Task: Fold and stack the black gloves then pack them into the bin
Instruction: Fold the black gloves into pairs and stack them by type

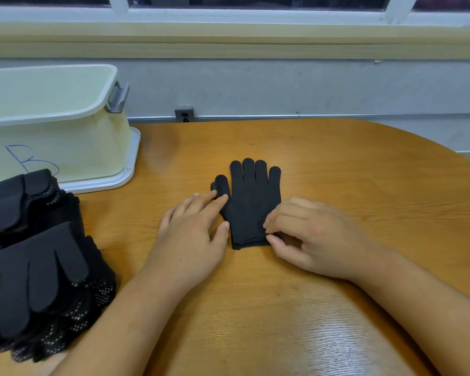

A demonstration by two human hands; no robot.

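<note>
Glove (251, 204), black knit, lies flat at frame centre on the wooden table (337, 172), fingers toward the top; I note a dotted thumb peeking beneath. Left hand (193, 234) rests straight-fingered on its thumb side; right hand (310, 234) pinches the cuff. Lower-left glove pile (38, 261) and upper-left plastic bin (87, 147) are cropped.

This is a plain institutional workroom, closer to an office than a home. The left hand (193, 240) lies on a rounded wood-laminate table (337, 164) that stands against a bare grey wall (282, 88). Beyond the hand, a surface-mounted power outlet (184, 114) sits on exposed metal conduit (310, 115) below a white-framed window (255, 13). To the hand's left are a cream plastic bin (79, 142) penned "B" and a bulk pile of black gloves (38, 267), which point to sorting work.
</note>
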